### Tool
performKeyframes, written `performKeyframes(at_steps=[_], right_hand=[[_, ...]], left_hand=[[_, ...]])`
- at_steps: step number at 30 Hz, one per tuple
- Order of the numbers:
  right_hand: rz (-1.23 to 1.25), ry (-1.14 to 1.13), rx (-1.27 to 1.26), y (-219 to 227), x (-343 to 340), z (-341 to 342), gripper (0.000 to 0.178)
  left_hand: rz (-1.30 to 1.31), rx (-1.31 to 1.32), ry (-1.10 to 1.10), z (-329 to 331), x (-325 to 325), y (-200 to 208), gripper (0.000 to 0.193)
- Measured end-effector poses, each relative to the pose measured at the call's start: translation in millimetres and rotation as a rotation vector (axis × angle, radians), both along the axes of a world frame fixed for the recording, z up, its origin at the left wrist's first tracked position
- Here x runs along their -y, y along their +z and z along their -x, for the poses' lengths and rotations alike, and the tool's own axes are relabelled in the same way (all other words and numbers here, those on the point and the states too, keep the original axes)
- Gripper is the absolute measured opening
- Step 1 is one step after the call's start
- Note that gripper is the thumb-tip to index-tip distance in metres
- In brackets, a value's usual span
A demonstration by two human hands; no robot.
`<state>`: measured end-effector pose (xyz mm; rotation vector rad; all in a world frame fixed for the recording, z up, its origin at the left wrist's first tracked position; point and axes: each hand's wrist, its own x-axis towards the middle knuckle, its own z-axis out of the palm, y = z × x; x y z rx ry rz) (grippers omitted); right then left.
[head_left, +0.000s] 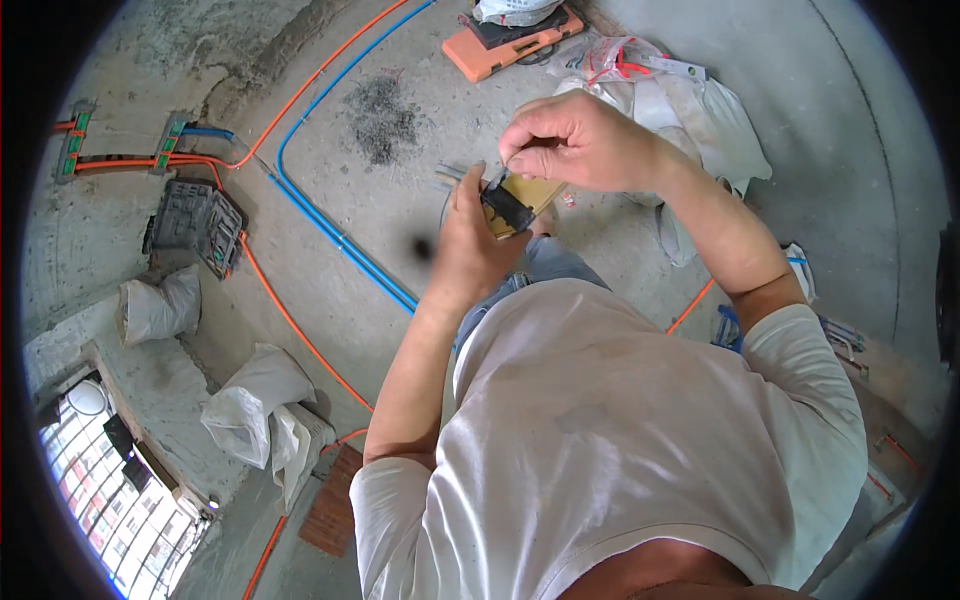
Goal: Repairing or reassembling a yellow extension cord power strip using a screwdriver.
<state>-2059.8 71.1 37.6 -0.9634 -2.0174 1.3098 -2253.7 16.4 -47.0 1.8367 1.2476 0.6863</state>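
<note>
Gripping black piece (508, 207) in left hand (468, 242), pinching something tiny (504, 171), unclear, in right hand (588, 142). Likely mid-adjustment; next needs steady hold, fine pinch.

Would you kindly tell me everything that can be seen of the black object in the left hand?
The black object is small and blocky, perhaps plastic. It sits tilted in the left hand, against a flat yellowish-tan piece. The right hand, fingers pinched, is just beyond its upper end; whether it touches the object is unclear. Finer parts are too small to tell.
</note>
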Motion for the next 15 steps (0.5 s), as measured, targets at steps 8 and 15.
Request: performKeyframes(at_steps=[8, 15], right_hand=[[-0.160, -0.083, 0.026, -19, 24, 9, 0.006], [0.167, -0.276, -0.209, -38, 47, -2, 0.004]], left_hand=[[0.211, 0.219, 0.240, 0, -10, -12, 0.055], [0.485, 0.304, 0.297, 16, -26, -31, 0.035]])
